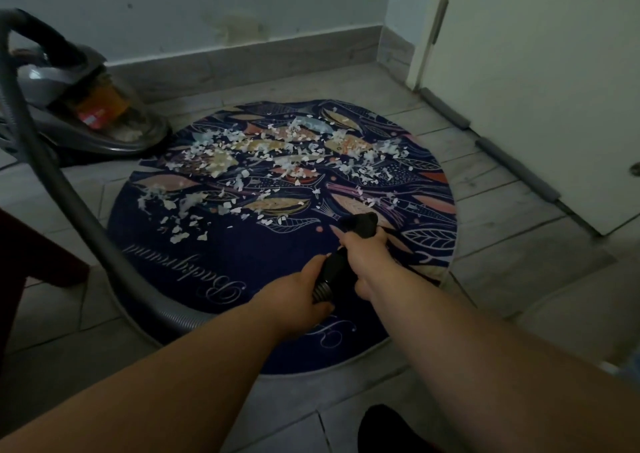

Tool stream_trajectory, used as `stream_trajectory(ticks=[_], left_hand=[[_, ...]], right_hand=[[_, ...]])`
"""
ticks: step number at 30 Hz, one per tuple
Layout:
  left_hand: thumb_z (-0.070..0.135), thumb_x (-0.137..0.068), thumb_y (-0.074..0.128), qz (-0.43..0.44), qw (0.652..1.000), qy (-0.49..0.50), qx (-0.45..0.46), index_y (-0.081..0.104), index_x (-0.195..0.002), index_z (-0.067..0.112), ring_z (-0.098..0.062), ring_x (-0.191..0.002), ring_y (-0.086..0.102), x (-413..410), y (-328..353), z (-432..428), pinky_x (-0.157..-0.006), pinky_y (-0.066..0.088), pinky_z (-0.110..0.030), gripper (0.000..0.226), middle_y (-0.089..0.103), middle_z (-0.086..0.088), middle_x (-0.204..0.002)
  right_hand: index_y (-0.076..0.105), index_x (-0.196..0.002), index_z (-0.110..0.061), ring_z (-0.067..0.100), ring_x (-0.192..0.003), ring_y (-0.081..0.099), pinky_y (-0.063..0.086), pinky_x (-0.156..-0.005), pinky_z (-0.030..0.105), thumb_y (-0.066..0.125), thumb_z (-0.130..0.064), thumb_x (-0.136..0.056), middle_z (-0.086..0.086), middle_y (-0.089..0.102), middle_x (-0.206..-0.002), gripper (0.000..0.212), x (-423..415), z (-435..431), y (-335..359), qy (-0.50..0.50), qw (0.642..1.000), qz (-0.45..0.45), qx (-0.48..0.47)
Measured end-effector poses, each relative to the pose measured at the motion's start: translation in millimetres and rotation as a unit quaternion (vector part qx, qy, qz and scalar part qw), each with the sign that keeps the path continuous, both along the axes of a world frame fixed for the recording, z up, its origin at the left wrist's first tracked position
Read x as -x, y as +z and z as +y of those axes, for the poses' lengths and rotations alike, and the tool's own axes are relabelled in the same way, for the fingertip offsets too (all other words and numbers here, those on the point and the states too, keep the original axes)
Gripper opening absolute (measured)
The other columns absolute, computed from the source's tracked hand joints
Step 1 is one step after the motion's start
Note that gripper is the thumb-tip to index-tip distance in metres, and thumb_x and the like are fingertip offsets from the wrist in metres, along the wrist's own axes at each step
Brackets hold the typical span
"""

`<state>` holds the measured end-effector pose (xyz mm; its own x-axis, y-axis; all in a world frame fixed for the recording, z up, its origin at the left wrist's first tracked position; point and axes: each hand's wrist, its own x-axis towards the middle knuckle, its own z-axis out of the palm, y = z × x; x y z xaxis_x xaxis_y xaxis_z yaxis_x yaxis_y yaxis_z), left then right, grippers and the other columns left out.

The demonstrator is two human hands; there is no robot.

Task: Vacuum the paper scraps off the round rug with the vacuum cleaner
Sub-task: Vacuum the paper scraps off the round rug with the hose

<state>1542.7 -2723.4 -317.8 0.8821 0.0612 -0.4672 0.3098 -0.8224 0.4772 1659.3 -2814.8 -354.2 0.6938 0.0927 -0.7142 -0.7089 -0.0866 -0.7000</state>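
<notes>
Grey tiled floor [519, 279], pretty dim room. The round rug [242, 255] looks thin and floppy, so it'll probably bunch under suction. The canister vacuum cleaner [86, 106] sits at its far-left edge, and the ribbed hose [79, 217] looks bendy. Left hand [298, 293] grips the hose end, right hand [367, 255] is wrapped round the stiff black nozzle [360, 225]. Featherlight paper scraps [277, 154] litter the rug's far half.

White door [536, 88] rt, tiled floor [519, 279], wall [207, 2] behind.

Paper scraps [277, 161] on the rug's [242, 262] far half, vacuum cleaner [86, 113] left behind it
</notes>
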Motion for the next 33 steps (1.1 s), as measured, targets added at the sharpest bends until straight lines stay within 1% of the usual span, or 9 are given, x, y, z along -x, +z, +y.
stream_trajectory(ticks=[1, 3, 6, 11, 16, 19, 22, 27, 33], left_hand=[[0.039, -0.091, 0.058, 0.004, 1.0, -0.004, 0.0, -0.001, -0.149, 0.033, -0.017, -0.093, 0.053, -2, -1, 2, -0.075, 0.037, -0.025, 0.083, 0.056, -0.007, -0.123], [0.04, -0.09, 0.058, 0.012, 1.0, -0.007, -0.001, -0.001, -0.149, 0.033, -0.017, -0.096, 0.054, -4, -1, 5, -0.077, 0.037, -0.024, 0.085, 0.056, -0.006, -0.124], [0.041, -0.09, 0.058, 0.002, 1.0, 0.004, -0.003, -0.002, -0.149, 0.032, -0.02, -0.104, 0.057, -1, -3, 6, -0.079, 0.038, -0.024, 0.085, 0.055, -0.005, -0.127], [0.039, -0.09, 0.057, 0.002, 1.0, 0.011, -0.022, 0.001, -0.149, 0.029, -0.02, -0.101, 0.059, 11, 0, 13, -0.076, 0.039, -0.023, 0.082, 0.058, -0.006, -0.122], [0.041, -0.088, 0.06, -0.001, 0.999, 0.0, -0.044, 0.005, -0.149, 0.027, -0.02, -0.103, 0.059, 16, 9, 15, -0.077, 0.041, -0.024, 0.083, 0.058, -0.006, -0.124], [0.047, -0.086, 0.061, 0.013, 0.999, 0.002, -0.042, 0.004, -0.149, 0.027, -0.021, -0.109, 0.057, 22, 8, 10, -0.081, 0.041, -0.024, 0.087, 0.055, -0.007, -0.129], [0.048, -0.087, 0.059, 0.016, 0.998, 0.014, -0.051, 0.012, -0.147, 0.025, -0.021, -0.108, 0.056, 33, 5, 10, -0.083, 0.043, -0.027, 0.08, 0.055, -0.007, -0.127], [0.047, -0.088, 0.059, 0.024, 0.997, 0.046, -0.056, 0.019, -0.141, 0.025, -0.02, -0.104, 0.058, 49, 8, 21, -0.082, 0.044, -0.028, 0.069, 0.055, -0.005, -0.122], [0.046, -0.089, 0.058, 0.018, 0.997, 0.044, -0.056, 0.016, -0.143, 0.025, -0.021, -0.102, 0.058, 40, 7, 20, -0.081, 0.045, -0.029, 0.072, 0.056, -0.007, -0.121]], right_hand=[[0.013, -0.152, -0.042, 0.03, -0.105, 0.06, 0.052, -0.096, 0.056, 0.062, -0.019, -0.096, -0.001, 0.059, -0.107, 0.078, 0, -1, -2, -0.002, 1.0, 0.0, -0.007], [0.017, -0.151, -0.041, 0.029, -0.107, 0.061, 0.051, -0.097, 0.055, 0.06, -0.015, -0.097, -0.004, 0.06, -0.11, 0.074, -2, 1, -6, -0.002, 1.0, 0.001, -0.015], [0.021, -0.148, -0.04, 0.032, -0.103, 0.061, 0.053, -0.094, 0.056, 0.06, -0.017, -0.095, 0.006, 0.058, -0.116, 0.07, -5, 6, -10, 0.022, 1.0, -0.007, 0.0], [0.014, -0.15, -0.046, 0.036, -0.097, 0.065, 0.056, -0.086, 0.055, 0.059, -0.021, -0.087, 0.014, 0.06, -0.112, 0.082, 7, 24, -14, 0.056, 0.998, 0.005, 0.013], [0.001, -0.152, -0.05, 0.037, -0.1, 0.064, 0.055, -0.09, 0.056, 0.058, -0.021, -0.091, 0.014, 0.058, -0.115, 0.088, 10, 24, -12, 0.069, 0.998, 0.011, 0.01], [0.0, -0.151, -0.052, 0.036, -0.1, 0.064, 0.055, -0.09, 0.055, 0.058, -0.022, -0.09, 0.014, 0.058, -0.118, 0.09, 16, 21, -12, 0.079, 0.997, 0.017, 0.006], [0.001, -0.148, -0.058, 0.037, -0.1, 0.065, 0.056, -0.088, 0.056, 0.059, -0.022, -0.086, 0.016, 0.058, -0.119, 0.092, 25, 26, -13, 0.1, 0.994, 0.034, -0.007], [0.0, -0.15, -0.054, 0.037, -0.1, 0.066, 0.057, -0.087, 0.055, 0.059, -0.019, -0.088, 0.017, 0.06, -0.12, 0.092, 36, 44, -15, 0.13, 0.991, 0.03, -0.027], [0.003, -0.151, -0.053, 0.037, -0.1, 0.066, 0.057, -0.087, 0.055, 0.058, -0.018, -0.087, 0.016, 0.058, -0.12, 0.091, 26, 44, -20, 0.106, 0.994, 0.018, -0.026]])
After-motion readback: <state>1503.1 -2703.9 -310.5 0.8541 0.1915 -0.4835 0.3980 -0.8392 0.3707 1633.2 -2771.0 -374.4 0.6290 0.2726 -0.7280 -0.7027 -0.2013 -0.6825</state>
